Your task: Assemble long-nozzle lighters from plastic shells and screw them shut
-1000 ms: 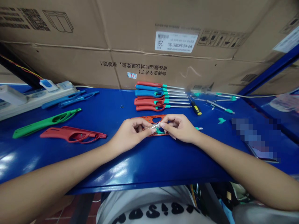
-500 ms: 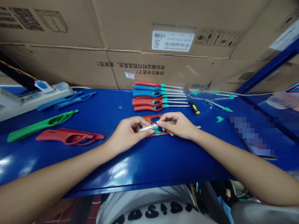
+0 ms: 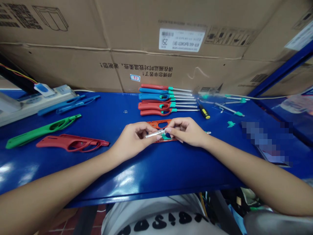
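My left hand [image 3: 137, 135] is closed, with a small silvery cylinder [image 3: 155, 133] pinched between thumb and fingers. At the cylinder's right end, the thumb and fingertips of my right hand [image 3: 187, 131] pinch together. Whether they grip the cylinder's tip or a tiny part on it is hidden. Beneath both hands lies an orange-red lighter shell [image 3: 156, 124], partly covered, with a green trigger piece [image 3: 166, 136] in it. A metal rod end [image 3: 208, 133] sticks out past my right wrist.
Several long-necked lighters [image 3: 156, 106] lie in a row behind my hands, beside a screwdriver [image 3: 204, 112]. A green shell [image 3: 41, 132], a red shell [image 3: 70, 143] and blue shells are on the left. Metal rods [image 3: 228, 108] lie right; cardboard [image 3: 137, 58] stands behind the table.
The view has shifted very slightly. Both hands keep nearly the same pose at the silvery cylinder, with only a tiny movement at the right fingertips.
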Demonstrator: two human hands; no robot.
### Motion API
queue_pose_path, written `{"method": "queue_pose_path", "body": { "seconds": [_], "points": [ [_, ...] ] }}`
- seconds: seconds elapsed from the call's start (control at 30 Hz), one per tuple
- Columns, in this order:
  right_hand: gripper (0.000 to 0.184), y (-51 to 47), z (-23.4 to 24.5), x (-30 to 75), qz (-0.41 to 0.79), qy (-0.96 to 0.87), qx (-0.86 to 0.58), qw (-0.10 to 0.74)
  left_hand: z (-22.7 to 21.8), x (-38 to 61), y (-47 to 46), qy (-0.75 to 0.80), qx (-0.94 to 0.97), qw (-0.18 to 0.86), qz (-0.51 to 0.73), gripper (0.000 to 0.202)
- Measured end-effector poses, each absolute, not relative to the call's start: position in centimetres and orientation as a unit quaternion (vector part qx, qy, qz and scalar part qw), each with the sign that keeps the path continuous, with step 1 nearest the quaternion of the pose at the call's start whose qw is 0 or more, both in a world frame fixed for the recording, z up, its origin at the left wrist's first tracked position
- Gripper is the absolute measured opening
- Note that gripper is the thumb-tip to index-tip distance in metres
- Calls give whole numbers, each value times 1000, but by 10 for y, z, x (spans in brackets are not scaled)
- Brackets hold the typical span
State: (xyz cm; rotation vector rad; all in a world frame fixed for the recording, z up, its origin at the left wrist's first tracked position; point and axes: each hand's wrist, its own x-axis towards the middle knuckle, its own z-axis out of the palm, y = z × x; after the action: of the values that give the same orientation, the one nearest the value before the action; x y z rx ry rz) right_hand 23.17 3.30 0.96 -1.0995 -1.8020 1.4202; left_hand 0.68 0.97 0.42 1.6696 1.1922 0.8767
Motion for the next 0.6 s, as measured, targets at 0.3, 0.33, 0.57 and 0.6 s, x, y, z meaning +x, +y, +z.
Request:
{"method": "queue_pose_path", "body": {
  "seconds": [0.3, 0.33, 0.57, 0.6],
  "points": [
    [36, 30, 8, 229, 528, -675, -403, 322, 11, 3, 13, 453, 722, 391, 346, 19],
    [36, 31, 8, 229, 529, -674, -401, 323, 15, 0, 13, 448, 735, 378, 340, 18],
    [33, 41, 8, 237, 531, -665, -399, 342, 33, -15, 15, 450, 807, 301, 235, 22],
    [32, 42, 8, 238, 531, -662, -399, 347, 33, -15, 14, 442, 821, 283, 225, 19]
  ]
}}
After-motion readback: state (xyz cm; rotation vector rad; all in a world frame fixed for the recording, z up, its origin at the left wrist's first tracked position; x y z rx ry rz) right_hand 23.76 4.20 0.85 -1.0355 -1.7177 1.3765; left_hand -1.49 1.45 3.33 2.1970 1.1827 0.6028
